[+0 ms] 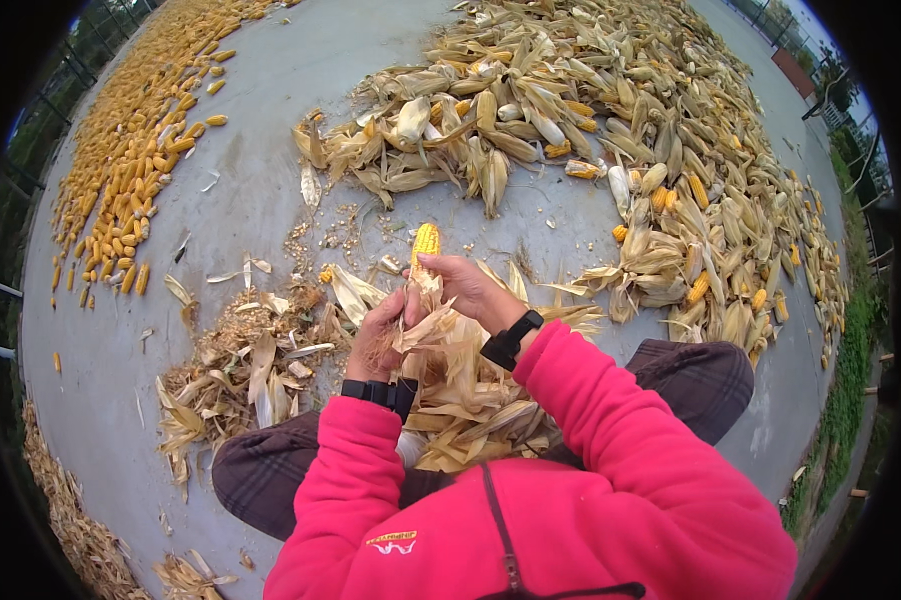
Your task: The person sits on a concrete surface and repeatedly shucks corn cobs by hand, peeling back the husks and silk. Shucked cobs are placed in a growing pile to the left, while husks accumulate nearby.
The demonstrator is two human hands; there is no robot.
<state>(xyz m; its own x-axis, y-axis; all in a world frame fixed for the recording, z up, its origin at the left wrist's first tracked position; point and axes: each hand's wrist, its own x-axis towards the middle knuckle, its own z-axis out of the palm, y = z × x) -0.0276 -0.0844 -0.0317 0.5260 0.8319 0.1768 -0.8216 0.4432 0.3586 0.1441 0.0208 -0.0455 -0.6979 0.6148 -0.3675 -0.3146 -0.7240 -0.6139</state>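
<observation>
Above my lap, both hands are closed around one ear of corn [427, 240]. Its bare yellow kernels point away from me, and pale husk still wraps its lower part. My right hand [465, 288] grips it from the right, with the thumb near the husk's upper edge. Lower on the left, my left hand [377, 338] is closed on the loose husk [426, 330] and some brown silk. The fingers partly hide the lower end of the ear. Stripped husks [481, 405] lie heaped between my crossed legs, beneath my hands.
A big pile of unhusked corn [661, 120] spreads ahead and to the right. Bare yellow ears [136, 190] cover the ground at the far left. Husk scraps and silk [256, 350] lie beside my left knee. Loose kernels dot the grey concrete floor [261, 130].
</observation>
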